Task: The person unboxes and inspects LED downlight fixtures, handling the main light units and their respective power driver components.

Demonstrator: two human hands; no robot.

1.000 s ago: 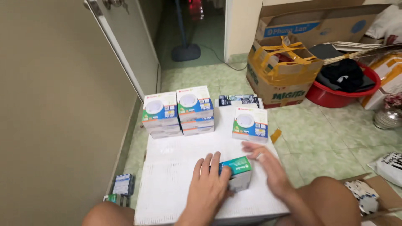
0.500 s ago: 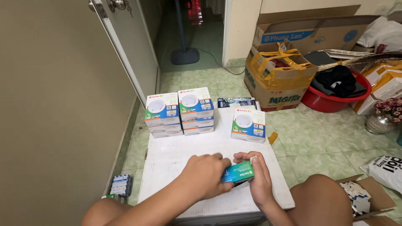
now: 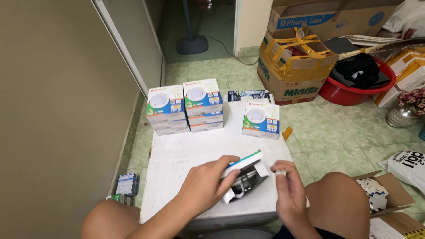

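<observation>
- The left hand (image 3: 203,188) clamps an opened light-fixture carton (image 3: 242,175) above the white foam board (image 3: 186,150).
- The right hand (image 3: 287,186) pinches something small beside its flap.
- Unpacking appears underway; freeing the fixture needs a steady pull.

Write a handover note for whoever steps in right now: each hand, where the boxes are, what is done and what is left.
Left hand: grip on the small green and white box, held tilted above the white board, one end flap open, a dark part showing inside.
Right hand: beside the open end, pinching something small and pale; not holding the box.
Two stacks of closed boxes sit at the far left of the board; a single closed box at the far right.
Done: the held box is opened.
Left: its contents are still inside; the other boxes show no sign of opening.
</observation>
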